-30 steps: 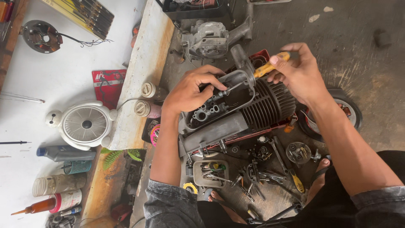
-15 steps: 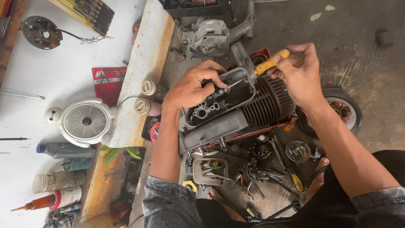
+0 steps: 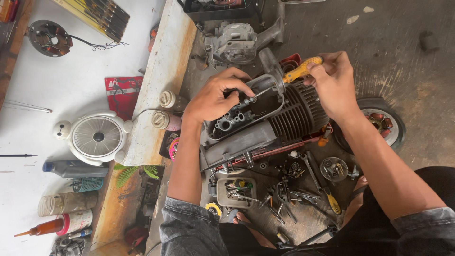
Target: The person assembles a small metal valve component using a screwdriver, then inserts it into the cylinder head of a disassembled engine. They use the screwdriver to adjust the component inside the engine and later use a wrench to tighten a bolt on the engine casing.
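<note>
A grey finned engine block (image 3: 265, 121) lies tilted on the floor in front of me, its open head cover facing up. My left hand (image 3: 215, 97) rests on the upper left rim of that opening, fingers curled onto the parts inside. My right hand (image 3: 334, 83) grips the yellow handle of a screwdriver (image 3: 301, 71), whose shaft angles down left into the opening.
Wrenches and loose parts (image 3: 289, 189) and a small tray of bits (image 3: 237, 192) lie below the engine. Another engine casing (image 3: 237, 42) sits beyond it, a wheel hub (image 3: 384, 121) at right. A small white fan (image 3: 97, 137), bottles and a concrete ledge (image 3: 161, 80) are at left.
My left hand has slid slightly along the rim and my right hand has shifted the screwdriver a little; the engine stays where it was.
</note>
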